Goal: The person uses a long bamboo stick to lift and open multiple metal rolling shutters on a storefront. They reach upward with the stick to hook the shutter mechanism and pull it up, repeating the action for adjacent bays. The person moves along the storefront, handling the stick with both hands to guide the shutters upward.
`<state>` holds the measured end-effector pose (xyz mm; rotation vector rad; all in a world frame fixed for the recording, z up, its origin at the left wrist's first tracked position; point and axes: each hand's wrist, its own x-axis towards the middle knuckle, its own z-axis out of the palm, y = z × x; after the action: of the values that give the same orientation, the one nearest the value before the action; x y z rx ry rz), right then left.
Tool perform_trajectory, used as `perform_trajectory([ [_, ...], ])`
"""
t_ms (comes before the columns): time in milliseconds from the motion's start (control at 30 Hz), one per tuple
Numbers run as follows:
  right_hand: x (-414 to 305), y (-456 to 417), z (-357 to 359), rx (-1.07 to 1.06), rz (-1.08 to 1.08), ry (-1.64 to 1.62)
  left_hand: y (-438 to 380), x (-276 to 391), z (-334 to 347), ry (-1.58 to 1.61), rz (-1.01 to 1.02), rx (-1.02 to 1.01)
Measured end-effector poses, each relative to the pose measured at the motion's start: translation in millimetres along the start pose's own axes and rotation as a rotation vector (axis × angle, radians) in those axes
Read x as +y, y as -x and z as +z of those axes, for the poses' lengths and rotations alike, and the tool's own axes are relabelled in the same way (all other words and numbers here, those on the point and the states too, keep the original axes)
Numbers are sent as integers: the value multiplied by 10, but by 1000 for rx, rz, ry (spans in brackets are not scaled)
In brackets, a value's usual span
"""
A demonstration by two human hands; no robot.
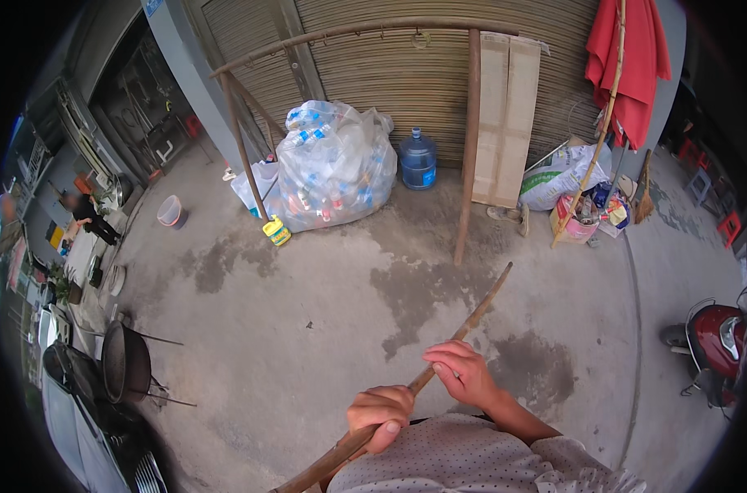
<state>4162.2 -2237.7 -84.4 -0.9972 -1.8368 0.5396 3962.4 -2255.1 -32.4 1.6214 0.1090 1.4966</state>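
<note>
A long wooden pole (485, 302) slants across my front, from the lower left up to a narrower tip on the right, above the concrete floor. My left hand (379, 414) is wrapped around its thicker lower part, thumb on top. Farther up the same pole, my right hand (462, 373) holds it more loosely, its fingers bent over the wood. The pole's lower end runs out of the picture at the bottom.
Ahead stands a wooden frame (373, 26) with a big bag of plastic bottles (339, 166), a blue water jug (417, 159) and flattened cardboard (499, 123). A black wok (125, 362) and a car (84, 425) are left; a red scooter (715, 342) is right. A person (90, 219) stands far left.
</note>
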Motion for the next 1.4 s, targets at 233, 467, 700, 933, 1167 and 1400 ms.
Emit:
perform_trajectory([
  [233,814,-925,150,-419,437,15,155,176,-195,-75,-85,160],
  [467,2264,-1796,628,-579,683,543,523,362,-404,-97,-69,351],
  [700,2762,-2134,1081,-658,669,697,689,687,-558,-143,-91,520],
  [933,3058,-2334,1742,-674,614,575,780,864,-768,-202,-70,584],
  [1167,3955,-2239,2034,-548,452,603,604,958,-988,-227,-40,524],
  [1400,4165,-2201,1796,-493,557,455,673,818,-1048,-262,28,476],
])
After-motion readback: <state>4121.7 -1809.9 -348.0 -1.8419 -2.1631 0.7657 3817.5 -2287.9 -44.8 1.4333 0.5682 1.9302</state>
